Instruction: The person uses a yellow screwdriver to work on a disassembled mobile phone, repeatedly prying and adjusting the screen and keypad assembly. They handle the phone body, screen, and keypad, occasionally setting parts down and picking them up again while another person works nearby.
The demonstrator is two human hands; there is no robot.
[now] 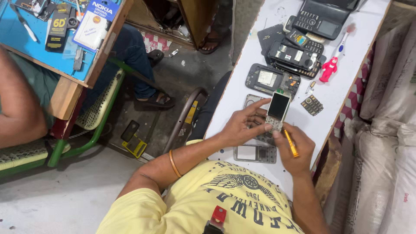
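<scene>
Right now my left hand [242, 125] has its fingers closed around a small bar phone [276, 112], holding it tilted just above the white bench [346, 73]. My right hand [294, 149] grips an orange screwdriver [291, 143], its tip at the phone's keypad. Beneath lie a phone frame [255, 153] and, farther off, an opened phone body [271, 80]; a loose keypad [312, 105] sits right.

Packages and screens on two surfaces

On the blue counter [26, 41] at top left lie a white-and-blue battery package [93, 24] and a black package [57, 27]; the held phone's blank pale screen [278, 105] sits mid-frame.
</scene>
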